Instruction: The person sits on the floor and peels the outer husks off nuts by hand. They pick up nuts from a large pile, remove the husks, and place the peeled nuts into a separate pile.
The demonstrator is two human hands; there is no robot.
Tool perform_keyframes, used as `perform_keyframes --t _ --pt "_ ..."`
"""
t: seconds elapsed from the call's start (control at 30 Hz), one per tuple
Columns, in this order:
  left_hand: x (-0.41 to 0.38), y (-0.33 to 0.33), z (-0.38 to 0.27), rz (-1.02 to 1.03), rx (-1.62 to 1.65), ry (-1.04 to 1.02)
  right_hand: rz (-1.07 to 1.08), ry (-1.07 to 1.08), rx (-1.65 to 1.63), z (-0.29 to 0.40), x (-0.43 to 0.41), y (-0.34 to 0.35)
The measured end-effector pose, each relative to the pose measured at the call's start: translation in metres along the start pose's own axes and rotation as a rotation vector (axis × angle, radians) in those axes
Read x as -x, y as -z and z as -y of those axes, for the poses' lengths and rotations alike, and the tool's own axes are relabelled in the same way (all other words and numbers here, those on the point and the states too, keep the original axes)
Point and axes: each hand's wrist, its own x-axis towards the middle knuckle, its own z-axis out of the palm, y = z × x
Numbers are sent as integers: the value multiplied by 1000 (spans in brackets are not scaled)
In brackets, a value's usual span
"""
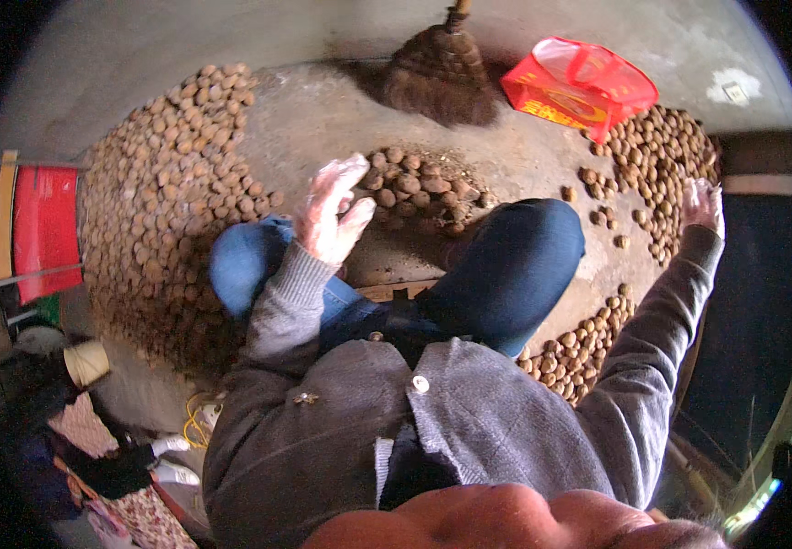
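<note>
My left hand (332, 214) wears a thin clear plastic glove. It hovers over my knee, thumb apart from the fingers, and nothing shows in its grasp. Just beyond it on the concrete floor lies a small heap of dark, dirty walnuts (407, 184) with loose crumbs around them. My right hand (703, 204), in a similar glove, is stretched far out to the right, over the edge of a pile of walnuts (663, 158). Its palm side is hidden, so whether it holds anything cannot be seen.
A broad spread of walnuts (162, 199) covers the floor at left. Another walnut group (577, 353) lies beside my right thigh. A broom (444, 75) leans at the wall, near a red bag (577, 86). At lower left, a person's white shoes (175, 472) show.
</note>
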Motion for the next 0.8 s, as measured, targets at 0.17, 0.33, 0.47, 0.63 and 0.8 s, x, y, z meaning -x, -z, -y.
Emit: perform_keyframes --t 0.17,0.33,0.47,0.63,0.8 --pt "-9 37 -10 -22 -256 -172 407 15 104 -51 61 -131" --pt "0 160 26 -563 -447 -175 1025 -20 517 -122 212 -225" --pt "110 202 146 -610 -561 214 1240 -100 556 -152 238 -236" --pt "230 101 216 -431 -349 585 1139 -89 645 -158 229 -242" --pt "277 30 239 -69 -313 882 1090 -96 731 -169 221 -238"
